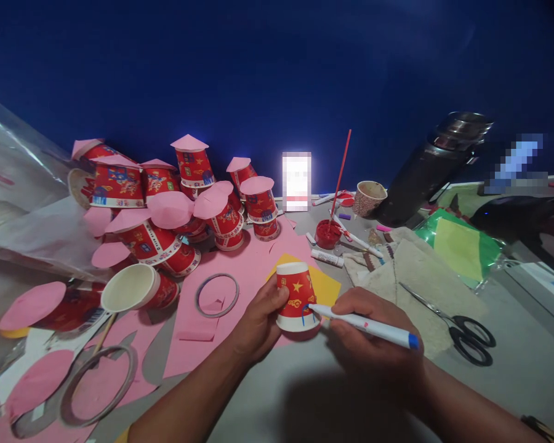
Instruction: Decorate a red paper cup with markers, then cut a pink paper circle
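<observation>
My left hand [258,320] is wrapped round an upside-down red paper cup [296,296] with a yellow star, steadying it on the table over pink and yellow paper. My right hand [369,335] grips a white marker with a blue end [364,326]. The marker's tip touches the lower side of the cup, where a blue line shows.
A heap of red cups with pink paper cone tops [166,203] fills the left. Metal rings [216,295] [96,384] lie on pink paper sheets [240,271]. Scissors [461,329] lie on a cloth at right, beyond a red paint pot with a brush [329,232], markers and a dark flask [425,172].
</observation>
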`<action>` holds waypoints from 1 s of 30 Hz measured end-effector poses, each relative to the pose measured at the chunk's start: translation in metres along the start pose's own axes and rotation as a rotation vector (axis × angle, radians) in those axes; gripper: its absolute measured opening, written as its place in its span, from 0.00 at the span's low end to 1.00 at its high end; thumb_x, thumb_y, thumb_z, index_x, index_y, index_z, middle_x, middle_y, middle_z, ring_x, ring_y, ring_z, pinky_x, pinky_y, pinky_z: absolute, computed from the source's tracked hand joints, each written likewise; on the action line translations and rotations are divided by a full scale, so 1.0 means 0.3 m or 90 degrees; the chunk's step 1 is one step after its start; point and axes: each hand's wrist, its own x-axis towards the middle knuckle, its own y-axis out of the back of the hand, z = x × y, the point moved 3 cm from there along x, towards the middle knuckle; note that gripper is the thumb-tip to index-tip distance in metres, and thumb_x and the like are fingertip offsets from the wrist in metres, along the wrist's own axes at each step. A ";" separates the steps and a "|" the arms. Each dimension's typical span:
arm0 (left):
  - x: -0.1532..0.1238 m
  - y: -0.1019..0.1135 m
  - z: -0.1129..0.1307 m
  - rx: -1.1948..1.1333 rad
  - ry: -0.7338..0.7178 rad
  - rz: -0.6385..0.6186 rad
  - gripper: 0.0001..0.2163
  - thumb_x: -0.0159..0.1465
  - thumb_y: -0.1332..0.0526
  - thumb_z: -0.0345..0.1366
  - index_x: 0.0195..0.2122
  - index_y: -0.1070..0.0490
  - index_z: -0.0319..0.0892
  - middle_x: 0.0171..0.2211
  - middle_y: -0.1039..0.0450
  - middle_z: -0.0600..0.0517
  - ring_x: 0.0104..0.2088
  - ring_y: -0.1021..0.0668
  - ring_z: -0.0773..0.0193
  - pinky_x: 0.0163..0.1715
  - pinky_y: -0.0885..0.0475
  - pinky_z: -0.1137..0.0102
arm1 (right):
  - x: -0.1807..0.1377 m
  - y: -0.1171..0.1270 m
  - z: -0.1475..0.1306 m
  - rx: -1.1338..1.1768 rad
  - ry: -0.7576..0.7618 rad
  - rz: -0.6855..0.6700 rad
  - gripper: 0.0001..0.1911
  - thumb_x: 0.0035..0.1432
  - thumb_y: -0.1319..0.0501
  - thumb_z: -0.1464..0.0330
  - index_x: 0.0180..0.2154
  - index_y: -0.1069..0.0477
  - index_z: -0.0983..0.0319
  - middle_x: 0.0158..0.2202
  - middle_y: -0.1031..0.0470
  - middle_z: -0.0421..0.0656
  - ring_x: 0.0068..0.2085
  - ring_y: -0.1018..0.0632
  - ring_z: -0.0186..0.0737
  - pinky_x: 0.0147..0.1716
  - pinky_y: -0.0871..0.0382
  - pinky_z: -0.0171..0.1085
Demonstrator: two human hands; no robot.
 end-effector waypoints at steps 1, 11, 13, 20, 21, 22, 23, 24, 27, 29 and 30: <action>0.000 -0.001 0.000 -0.002 0.000 -0.001 0.24 0.61 0.24 0.44 0.55 0.23 0.40 0.49 0.16 0.42 0.54 0.16 0.45 0.60 0.25 0.53 | 0.001 0.001 -0.001 -0.004 -0.003 0.001 0.04 0.67 0.37 0.70 0.38 0.24 0.57 0.29 0.16 0.40 0.27 0.17 0.39 0.27 0.24 0.34; 0.004 0.011 -0.007 -0.014 -0.003 -0.002 0.24 0.62 0.25 0.42 0.57 0.24 0.39 0.46 0.15 0.43 0.51 0.15 0.48 0.58 0.24 0.56 | 0.007 0.008 -0.003 -0.023 -0.005 0.009 0.05 0.66 0.37 0.70 0.35 0.25 0.58 0.27 0.17 0.40 0.25 0.18 0.38 0.24 0.26 0.33; 0.004 0.011 -0.007 -0.014 -0.001 0.002 0.23 0.63 0.25 0.42 0.57 0.23 0.40 0.47 0.15 0.43 0.50 0.15 0.48 0.58 0.24 0.56 | 0.008 0.012 -0.003 -0.015 -0.015 0.022 0.04 0.65 0.36 0.71 0.36 0.25 0.57 0.27 0.17 0.40 0.25 0.18 0.38 0.25 0.25 0.34; 0.001 0.003 -0.001 -0.003 -0.003 -0.005 0.23 0.62 0.24 0.43 0.55 0.23 0.40 0.45 0.15 0.44 0.48 0.15 0.50 0.57 0.24 0.57 | 0.007 0.008 -0.004 0.002 -0.006 0.003 0.04 0.65 0.36 0.71 0.36 0.24 0.57 0.28 0.17 0.40 0.25 0.18 0.38 0.25 0.26 0.33; 0.000 0.004 0.000 -0.002 0.000 -0.004 0.23 0.62 0.25 0.44 0.56 0.23 0.40 0.45 0.15 0.44 0.48 0.15 0.50 0.57 0.23 0.57 | 0.007 0.010 -0.004 -0.003 -0.010 0.006 0.04 0.65 0.36 0.70 0.36 0.24 0.57 0.27 0.17 0.40 0.25 0.19 0.38 0.24 0.26 0.33; -0.001 0.004 0.000 -0.001 0.002 -0.002 0.23 0.62 0.25 0.43 0.56 0.23 0.40 0.46 0.15 0.44 0.47 0.15 0.51 0.56 0.23 0.57 | 0.008 0.013 -0.004 -0.009 -0.015 0.015 0.04 0.65 0.36 0.70 0.35 0.24 0.58 0.27 0.17 0.40 0.24 0.19 0.38 0.24 0.26 0.34; -0.002 0.005 0.000 0.000 0.001 0.002 0.23 0.62 0.25 0.43 0.56 0.23 0.40 0.47 0.15 0.44 0.47 0.15 0.51 0.55 0.23 0.57 | 0.008 0.016 -0.004 -0.013 -0.021 0.025 0.05 0.65 0.37 0.70 0.35 0.24 0.58 0.26 0.18 0.40 0.24 0.19 0.38 0.24 0.26 0.34; -0.003 0.006 0.000 0.000 0.001 0.005 0.23 0.62 0.25 0.43 0.55 0.23 0.40 0.48 0.15 0.43 0.47 0.15 0.51 0.55 0.23 0.58 | 0.008 0.018 -0.004 -0.014 -0.026 0.033 0.05 0.65 0.36 0.70 0.35 0.24 0.58 0.26 0.18 0.40 0.24 0.19 0.38 0.24 0.26 0.34; -0.003 0.005 -0.003 0.002 0.003 0.007 0.23 0.62 0.25 0.44 0.54 0.23 0.40 0.49 0.16 0.42 0.49 0.15 0.49 0.56 0.23 0.57 | 0.010 0.019 -0.005 0.001 -0.022 0.034 0.04 0.64 0.36 0.71 0.35 0.25 0.58 0.26 0.18 0.40 0.25 0.18 0.37 0.25 0.25 0.33; -0.003 0.003 -0.005 0.002 0.004 0.001 0.23 0.62 0.24 0.44 0.54 0.23 0.40 0.48 0.16 0.42 0.51 0.16 0.47 0.57 0.24 0.55 | 0.010 0.015 -0.006 0.014 -0.011 0.017 0.04 0.63 0.36 0.72 0.35 0.24 0.58 0.27 0.17 0.39 0.25 0.18 0.37 0.25 0.26 0.33; -0.004 0.003 -0.006 0.001 0.003 -0.002 0.23 0.61 0.24 0.44 0.54 0.23 0.40 0.48 0.16 0.42 0.51 0.16 0.47 0.58 0.24 0.55 | 0.011 0.013 -0.007 0.017 -0.005 0.011 0.04 0.63 0.36 0.72 0.35 0.24 0.58 0.27 0.17 0.39 0.24 0.19 0.36 0.24 0.27 0.32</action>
